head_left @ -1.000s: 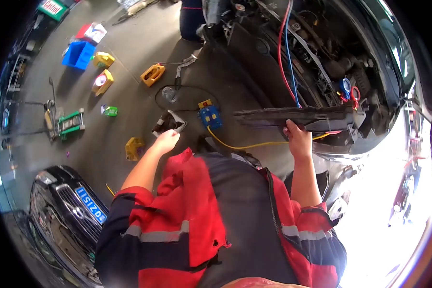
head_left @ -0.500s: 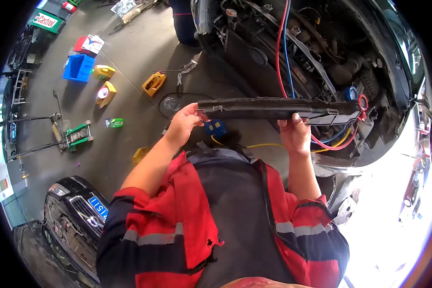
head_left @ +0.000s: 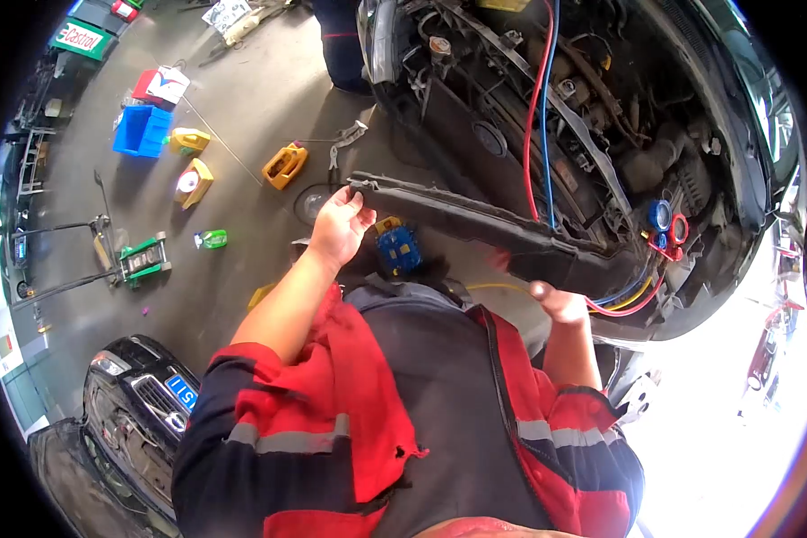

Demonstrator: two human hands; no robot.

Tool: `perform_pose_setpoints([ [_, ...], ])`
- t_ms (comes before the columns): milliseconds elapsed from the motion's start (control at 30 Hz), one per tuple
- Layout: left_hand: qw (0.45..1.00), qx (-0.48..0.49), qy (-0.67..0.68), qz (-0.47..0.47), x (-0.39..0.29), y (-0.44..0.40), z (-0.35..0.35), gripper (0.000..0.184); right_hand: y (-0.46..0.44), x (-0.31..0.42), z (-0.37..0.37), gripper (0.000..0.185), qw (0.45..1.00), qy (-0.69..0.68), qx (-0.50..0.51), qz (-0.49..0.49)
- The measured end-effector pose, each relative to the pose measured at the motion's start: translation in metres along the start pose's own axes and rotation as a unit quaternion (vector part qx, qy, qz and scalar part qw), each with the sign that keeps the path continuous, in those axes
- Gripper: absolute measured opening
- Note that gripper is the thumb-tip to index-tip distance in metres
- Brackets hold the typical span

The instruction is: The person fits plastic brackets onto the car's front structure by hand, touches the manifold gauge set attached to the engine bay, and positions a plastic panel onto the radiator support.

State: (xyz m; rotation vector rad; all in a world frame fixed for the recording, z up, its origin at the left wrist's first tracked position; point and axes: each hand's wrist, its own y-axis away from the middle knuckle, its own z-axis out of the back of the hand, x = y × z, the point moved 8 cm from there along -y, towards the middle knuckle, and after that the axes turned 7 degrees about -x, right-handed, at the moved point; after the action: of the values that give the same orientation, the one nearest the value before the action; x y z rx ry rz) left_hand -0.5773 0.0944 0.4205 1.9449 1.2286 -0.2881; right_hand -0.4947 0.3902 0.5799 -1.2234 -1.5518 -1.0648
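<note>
A long black plastic trim panel slants from upper left to lower right in front of my chest. My left hand is closed on its left end, thumb and fingers pinching the edge. Below the panel's right part is my right hand. Its thumb stands away from the panel, and a blurred fingertip shows farther left by the lower edge. The rest of those fingers are hidden. The panel's right end overlaps the front of an open engine bay.
Red and blue hoses run across the engine bay to a gauge set. On the floor are a blue tool case, yellow jugs, a blue bin and a green floor jack. A person's leg stands beyond; another car is lower left.
The panel has tilted, its right end dropping toward the engine bay's front edge. My right hand has moved lower, its thumb coming off the panel. My left hand keeps its pinch.
</note>
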Motion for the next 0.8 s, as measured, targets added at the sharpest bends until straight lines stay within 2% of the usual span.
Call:
perform_pose_setpoints([
  [67,1.0,-0.017,0.003,0.009,-0.008,-0.019,0.009,0.01,-0.002,-0.006,0.027,0.068,0.996,0.09,-0.02,0.003],
  [167,0.998,-0.031,0.021,0.044,-0.016,-0.053,0.02,0.009,-0.014,0.001,0.026,0.085,0.993,-0.016,-0.118,-0.01],
  [267,0.995,-0.028,0.022,0.088,-0.021,-0.095,0.031,0.01,-0.048,0.004,0.008,0.092,0.978,-0.093,-0.182,-0.038],
  [300,0.994,-0.032,0.034,0.099,-0.021,-0.112,0.037,0.01,-0.064,0.009,0.0,0.099,0.969,-0.072,-0.236,-0.024],
  [400,0.989,0.004,0.024,0.149,-0.013,-0.164,0.051,0.008,-0.107,0.004,-0.01,0.104,0.951,-0.014,-0.308,-0.017],
  [467,0.982,0.02,0.019,0.185,0.002,-0.201,0.061,0.006,-0.128,-0.01,-0.013,0.102,0.95,0.008,-0.307,-0.057],
  [500,0.978,-0.016,0.0,0.209,0.009,-0.214,0.063,0.003,-0.135,-0.018,-0.012,0.101,0.954,0.014,-0.29,-0.067],
  [533,0.979,0.015,0.014,0.203,0.021,-0.235,0.063,0.004,-0.142,-0.026,-0.01,0.1,0.959,0.017,-0.273,-0.077],
  [567,0.979,0.045,0.026,0.199,0.037,-0.258,0.068,0.005,-0.15,-0.029,-0.012,0.09,0.96,0.051,-0.269,-0.059],
  [600,0.977,0.076,0.038,0.195,0.044,-0.275,0.06,0.005,-0.153,-0.039,-0.007,0.091,0.962,0.048,-0.263,-0.061],
  [733,0.974,-0.108,-0.084,0.181,0.079,-0.335,0.072,0.012,-0.189,-0.079,-0.005,0.088,0.935,0.07,-0.345,-0.049],
  [800,0.97,-0.148,-0.1,0.164,0.093,-0.347,0.086,0.015,-0.203,-0.103,0.001,0.082,0.923,0.11,-0.365,-0.043],
])
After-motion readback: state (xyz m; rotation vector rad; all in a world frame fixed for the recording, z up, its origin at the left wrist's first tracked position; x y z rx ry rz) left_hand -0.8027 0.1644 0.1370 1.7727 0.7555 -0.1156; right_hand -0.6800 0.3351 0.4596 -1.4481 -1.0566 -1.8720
